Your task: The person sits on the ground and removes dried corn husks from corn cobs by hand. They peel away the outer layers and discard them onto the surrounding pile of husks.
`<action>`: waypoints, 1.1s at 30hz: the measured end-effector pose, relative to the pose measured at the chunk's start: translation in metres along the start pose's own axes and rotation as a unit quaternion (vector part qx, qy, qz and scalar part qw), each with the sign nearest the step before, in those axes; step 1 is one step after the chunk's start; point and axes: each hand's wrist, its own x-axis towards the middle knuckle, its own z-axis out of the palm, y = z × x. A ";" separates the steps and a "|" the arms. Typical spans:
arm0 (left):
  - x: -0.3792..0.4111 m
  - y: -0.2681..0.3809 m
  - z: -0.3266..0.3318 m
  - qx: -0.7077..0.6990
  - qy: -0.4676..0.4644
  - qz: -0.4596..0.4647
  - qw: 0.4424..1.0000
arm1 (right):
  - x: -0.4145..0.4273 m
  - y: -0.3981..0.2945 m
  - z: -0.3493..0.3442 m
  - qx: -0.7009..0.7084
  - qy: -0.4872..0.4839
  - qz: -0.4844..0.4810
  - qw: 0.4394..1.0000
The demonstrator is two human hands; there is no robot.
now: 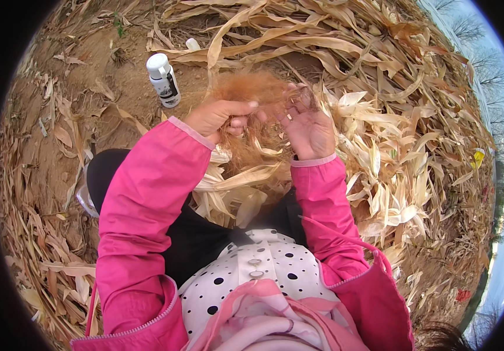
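A loose tuft of reddish-brown corn silk (pixel 252 87) stretches between my two hands. My left hand (pixel 225 116) pinches it between thumb and fingers, and frayed strands hang below. My right hand (pixel 309 127) is turned palm up, its curled fingertips among darker strands at the tuft's right end. Those fingertips are partly covered by the silk. Beneath the hands, between my legs in black trousers (pixel 199 250), lie pale dry corn husks (pixel 225 193).
A white bottle (pixel 164 81) stands on bare soil (pixel 98 66) at upper left, with a small white object (pixel 192 44) beyond it. Dry corn stalks and leaves (pixel 366 52) are heaped across the top and right. More pale husks (pixel 379 158) lie right of my hand.
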 end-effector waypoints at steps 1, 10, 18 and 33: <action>-0.001 0.001 0.002 0.012 0.008 0.006 1.000 | -0.002 -0.005 -0.003 -0.037 0.004 -0.032 0.999; -0.009 0.003 0.015 0.097 0.020 0.069 0.993 | -0.014 -0.018 0.015 -0.472 -0.032 -0.089 0.877; -0.012 0.005 0.012 0.082 0.079 0.086 0.990 | -0.017 -0.001 0.006 -0.401 -0.003 -0.030 0.916; -0.011 0.008 0.010 0.116 0.073 0.124 0.983 | -0.023 -0.014 -0.010 -0.297 0.031 0.013 0.954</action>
